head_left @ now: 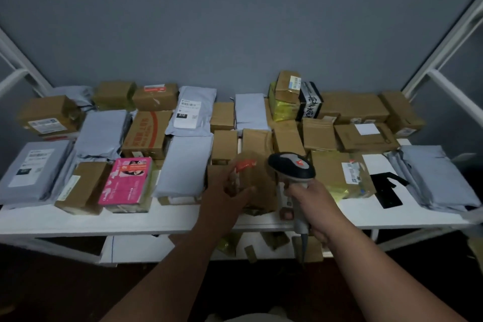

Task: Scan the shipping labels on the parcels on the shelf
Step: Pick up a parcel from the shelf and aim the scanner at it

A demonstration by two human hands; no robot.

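Note:
A white shelf [162, 219] carries several cardboard boxes and grey mailer bags. My left hand [224, 196] grips a small brown box [254, 183] with an orange sticker near the shelf's front middle, tilted up off the board. Just right of it, my right hand [311, 206] is wrapped round the handle of a grey and black barcode scanner [291, 168]. The scanner's head sits beside the box's upper right corner. The box's shipping label is not visible from here.
A pink box [126, 181] and a grey mailer with a label [30, 167] lie front left. A labelled yellow-taped box [347, 175] and stacked grey mailers [433, 178] lie front right. White shelf posts [444, 42] rise at both sides. A lower shelf holds more parcels [271, 242].

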